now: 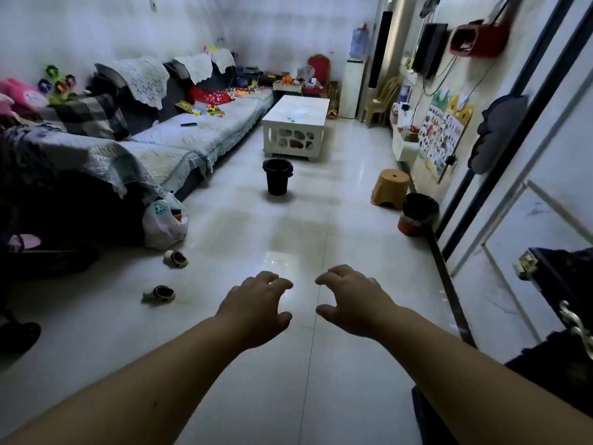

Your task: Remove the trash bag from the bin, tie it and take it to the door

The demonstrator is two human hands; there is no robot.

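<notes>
A black bin (277, 179) lined with a black trash bag (278, 165) stands on the tiled floor just in front of the white coffee table. A second bin (417, 216), orange with a black bag over its rim, sits by the right wall. My left hand (256, 306) and my right hand (353, 300) are stretched out side by side over the floor, well short of both bins. Both have curled, spread fingers and hold nothing. A dark door (564, 297) with a metal handle shows at the right edge.
A long sofa (179, 136) runs along the left. A white coffee table (296, 126) stands mid-room. An orange stool (390, 187) sits by the right wall. A white plastic bag (165, 224) and two small shoes (159, 293) lie on the floor at left.
</notes>
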